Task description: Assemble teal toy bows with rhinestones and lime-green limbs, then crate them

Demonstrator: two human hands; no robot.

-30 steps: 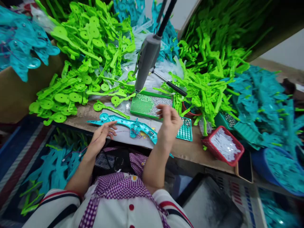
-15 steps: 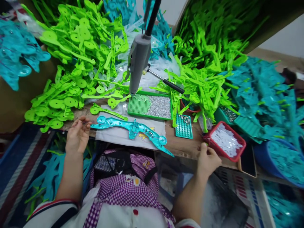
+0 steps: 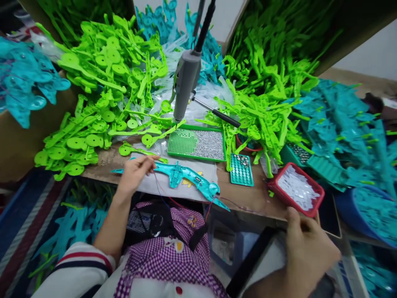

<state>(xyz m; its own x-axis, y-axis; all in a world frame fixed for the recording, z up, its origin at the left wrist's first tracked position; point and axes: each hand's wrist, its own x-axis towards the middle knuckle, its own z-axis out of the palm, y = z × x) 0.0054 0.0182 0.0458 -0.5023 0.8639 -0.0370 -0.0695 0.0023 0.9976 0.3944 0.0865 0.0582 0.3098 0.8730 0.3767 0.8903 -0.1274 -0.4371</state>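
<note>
A translucent teal bow-shaped plastic part lies on a white cloth at the table's front edge. Over its left end is my left hand, fingers pinched, with thin red and blue wires hanging from the fingertips. More thin wires show at the part's right end, some trailing right along the table edge. My right hand is closed, thumb against fingers, just in front of the red bin of white plastic pieces. Whatever it may hold is hidden.
A grey electric screwdriver hangs above the green tray of small metal screws. Beside that tray sits a teal tray of round metal discs. Heaps of lime-green parts and teal parts crowd the back and sides.
My left hand has moved right, over the teal part's left end, and wires now hang from it. My right hand has moved right and nearer to me, past a small green piece by the red bin.
</note>
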